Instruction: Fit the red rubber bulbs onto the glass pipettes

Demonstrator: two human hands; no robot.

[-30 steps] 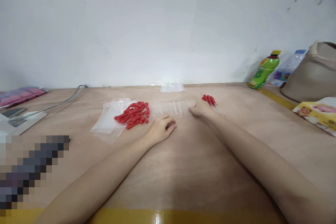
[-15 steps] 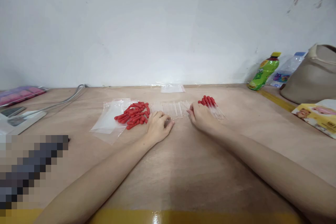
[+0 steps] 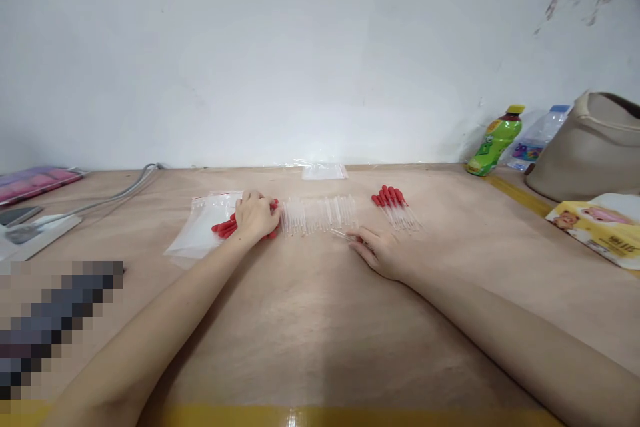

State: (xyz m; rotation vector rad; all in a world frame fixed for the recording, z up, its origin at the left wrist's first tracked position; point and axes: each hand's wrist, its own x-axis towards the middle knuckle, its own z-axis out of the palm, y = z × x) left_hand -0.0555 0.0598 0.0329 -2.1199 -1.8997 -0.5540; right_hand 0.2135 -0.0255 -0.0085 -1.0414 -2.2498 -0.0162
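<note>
Fingers of the right hand (image 3: 380, 253) pinch at least one clear dropper tube (image 3: 341, 235), its end apparently left free; the left hand (image 3: 256, 215) covers red rubber bulbs (image 3: 226, 227), its grip impossible to tell. Between bulbs and red-topped droppers (image 3: 390, 197), loose tubes (image 3: 320, 215) line the bench (image 3: 300, 320), seemingly for easy picking.

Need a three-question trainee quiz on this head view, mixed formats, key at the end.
1. The left hand is over the:
a) yellow packet
b) pile of red bulbs
c) row of clear tubes
2. True or false: in the picture, the green bottle is left of the beige bag.
3. What does the right hand hold?

Key:
1. b
2. True
3. Clear thin tube, at least one; exact count unclear.
</note>
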